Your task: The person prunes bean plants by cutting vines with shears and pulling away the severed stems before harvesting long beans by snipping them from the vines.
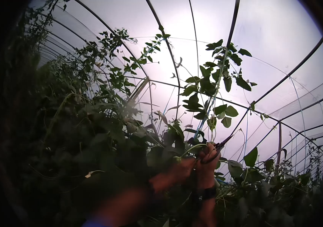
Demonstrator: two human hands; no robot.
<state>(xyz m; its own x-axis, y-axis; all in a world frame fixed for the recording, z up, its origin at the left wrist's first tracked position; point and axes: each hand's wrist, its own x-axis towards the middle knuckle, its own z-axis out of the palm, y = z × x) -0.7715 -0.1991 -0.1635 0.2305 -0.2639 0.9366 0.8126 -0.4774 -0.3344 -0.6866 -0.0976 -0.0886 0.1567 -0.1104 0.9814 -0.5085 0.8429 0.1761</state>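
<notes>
Climbing green vines (pixel 210 87) with dark oval leaves rose on a pale blue support string toward the arched, translucent greenhouse roof (pixel 267 41); dense foliage (pixel 93 128) crowded the left, while open air lay to the right. Right hand (pixel 207 157) was closed around small dark-handled scissors (pixel 218 148) at mid-frame, blades angled up-right. Left hand (pixel 182 169), blurred, appeared to pinch a thin pale green stem (pixel 188 150) beside it. Steadying that stem and keeping the blades clear of the string seemed wise.

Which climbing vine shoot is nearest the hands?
The tall leafy green vine shoot on the blue string, rising straight above the right hand with the dark scissors. The other shoots arch up farther left, away from both hands.
</notes>
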